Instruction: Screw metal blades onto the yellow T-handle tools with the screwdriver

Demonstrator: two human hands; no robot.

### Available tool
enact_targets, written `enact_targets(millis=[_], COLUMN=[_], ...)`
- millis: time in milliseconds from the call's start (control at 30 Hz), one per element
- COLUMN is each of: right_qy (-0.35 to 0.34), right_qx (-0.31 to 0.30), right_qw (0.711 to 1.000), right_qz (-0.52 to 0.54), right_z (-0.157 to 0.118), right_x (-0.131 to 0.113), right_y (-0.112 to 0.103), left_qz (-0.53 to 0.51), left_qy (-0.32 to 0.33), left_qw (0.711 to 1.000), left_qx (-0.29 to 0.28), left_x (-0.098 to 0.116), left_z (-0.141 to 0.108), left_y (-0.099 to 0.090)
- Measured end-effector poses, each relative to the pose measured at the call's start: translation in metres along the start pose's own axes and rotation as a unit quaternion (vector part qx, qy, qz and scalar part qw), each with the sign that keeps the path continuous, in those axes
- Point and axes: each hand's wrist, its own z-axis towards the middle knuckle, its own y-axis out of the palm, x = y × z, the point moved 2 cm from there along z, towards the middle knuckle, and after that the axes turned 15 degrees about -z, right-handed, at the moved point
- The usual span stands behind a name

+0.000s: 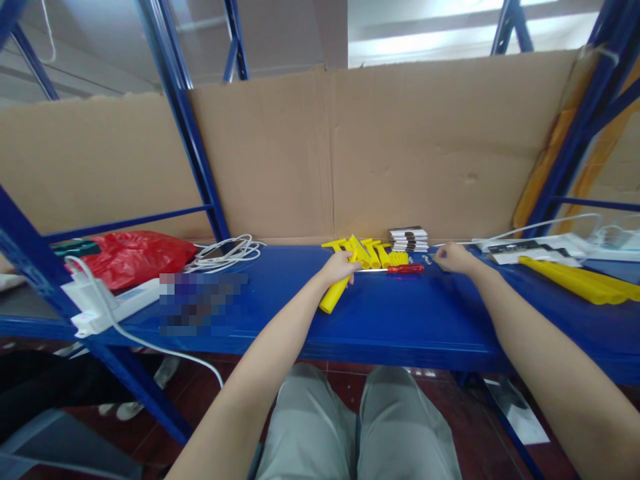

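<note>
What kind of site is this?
Probably a small workshop or light-assembly spot: a blue metal rack serves as workbench, cardboard backs it, and a red-handled screwdriver lies beside several yellow pieces.

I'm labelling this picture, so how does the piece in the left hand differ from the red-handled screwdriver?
The held piece is yellow; the screwdriver has a red handle. The held piece slants in the picture, while the screwdriver runs nearly level. The held piece looks thicker than the screwdriver's handle. Both are long and narrow.
</note>
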Motion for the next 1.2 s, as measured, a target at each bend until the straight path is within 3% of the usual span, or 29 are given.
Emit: enact_targets(millis=[133,400,567,800,1200], right_qy=[0.002,0.043,0.037,0.033,-0.042], right_qx=[-0.091,-0.128,-0.107,-0.105,0.033], right_qw=[0.996,0.989,0.99,0.991,0.998], right_qz=[-0.025,-0.053,-0.082,-0.078,-0.04], right_z=[-0.001,-0.01,-0.014,-0.014,-0.008], right_x=[0.002,-0.022,-0.029,-0.029,-0.044], right_y=[0.009,0.002,-0.002,-0.006,-0.012], left_qz=[0.004,0.016,-0.002,-0.11,-0.149], left_qy=[0.006,0.007,0.009,-0.011,-0.039], left_qw=[1.0,1.0,1.0,0.992,0.986], left_qx=[0.0,0.006,0.001,-0.057,-0.071], left_x=[0.0,0.003,0.005,0.01,0.008], left_z=[0.0,-0.003,-0.004,-0.01,-0.006], left_y=[-0.001,-0.001,-0.001,0.001,-0.002])
